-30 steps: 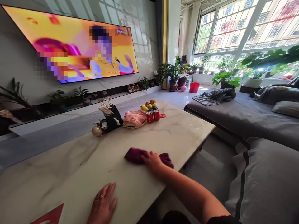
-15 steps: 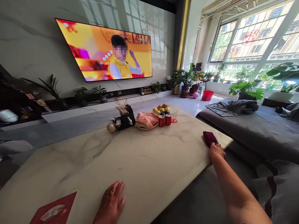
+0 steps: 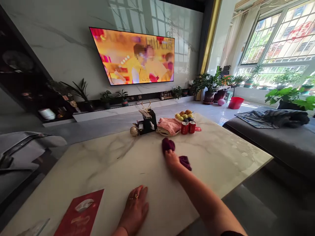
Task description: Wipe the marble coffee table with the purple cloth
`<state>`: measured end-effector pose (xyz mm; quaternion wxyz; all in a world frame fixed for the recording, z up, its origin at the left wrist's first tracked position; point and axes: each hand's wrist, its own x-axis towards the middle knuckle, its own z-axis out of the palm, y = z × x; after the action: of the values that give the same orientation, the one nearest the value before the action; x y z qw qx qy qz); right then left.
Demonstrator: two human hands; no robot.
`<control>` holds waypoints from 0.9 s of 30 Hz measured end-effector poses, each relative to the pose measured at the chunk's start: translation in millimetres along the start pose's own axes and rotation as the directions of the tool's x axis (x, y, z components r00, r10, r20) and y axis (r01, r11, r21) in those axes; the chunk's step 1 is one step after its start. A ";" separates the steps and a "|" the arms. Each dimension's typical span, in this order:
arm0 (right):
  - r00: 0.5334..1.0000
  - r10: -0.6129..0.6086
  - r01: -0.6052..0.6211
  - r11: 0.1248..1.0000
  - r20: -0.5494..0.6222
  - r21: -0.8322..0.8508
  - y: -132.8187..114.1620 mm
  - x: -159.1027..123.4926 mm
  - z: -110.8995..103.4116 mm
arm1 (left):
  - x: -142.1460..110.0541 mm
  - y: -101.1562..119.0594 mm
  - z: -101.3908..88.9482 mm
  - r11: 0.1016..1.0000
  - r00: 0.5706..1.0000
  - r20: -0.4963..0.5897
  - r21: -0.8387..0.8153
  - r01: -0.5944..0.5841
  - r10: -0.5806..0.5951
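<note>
A dark maroon cloth (image 3: 168, 144) lies bunched on the marble-topped table (image 3: 206, 150). My right hand (image 3: 172, 161) is closed on it and presses it against the tabletop; part of the cloth spreads out on the right side of the hand. Nearer to me, my left hand (image 3: 136, 208) rests flat on the table, fingers stretched out, with rings on it and nothing held. Left of that hand lies a red printed sheet (image 3: 80, 213).
Along the table's far side stand a black tissue box (image 3: 148, 124), a round ornament (image 3: 134, 131), a pink towel (image 3: 169, 125) in a basket, two red cans (image 3: 184, 128) and a fruit bowl (image 3: 180, 120). A grey sofa (image 3: 253, 137) borders the right.
My right hand has moved left with the cloth, from the table's right edge to its middle. The view has turned left. My left hand still lies on the table.
</note>
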<state>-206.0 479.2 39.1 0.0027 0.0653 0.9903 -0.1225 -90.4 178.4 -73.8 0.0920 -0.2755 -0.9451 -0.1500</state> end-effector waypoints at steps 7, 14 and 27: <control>0.875 -0.480 0.474 0.876 0.064 0.085 -196.8 -6.8 60.7 | -1.1 4.3 -4.9 1.000 0.999 0.043 -0.013 0.007 -0.007; 0.404 -0.914 0.914 0.402 0.037 -0.062 -218.4 -19.8 86.0 | -3.2 0.3 0.6 0.999 0.997 0.073 -0.039 0.006 -0.003; 0.767 -0.641 0.639 0.755 -0.039 0.148 -218.0 32.5 79.0 | -6.3 -7.7 9.3 0.999 0.996 0.084 0.030 -0.015 0.013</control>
<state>-267.5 254.6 14.6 -0.0373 -0.2777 0.9406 -0.1919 -90.3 172.2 -85.9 0.0577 -0.2868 -0.9483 -0.1230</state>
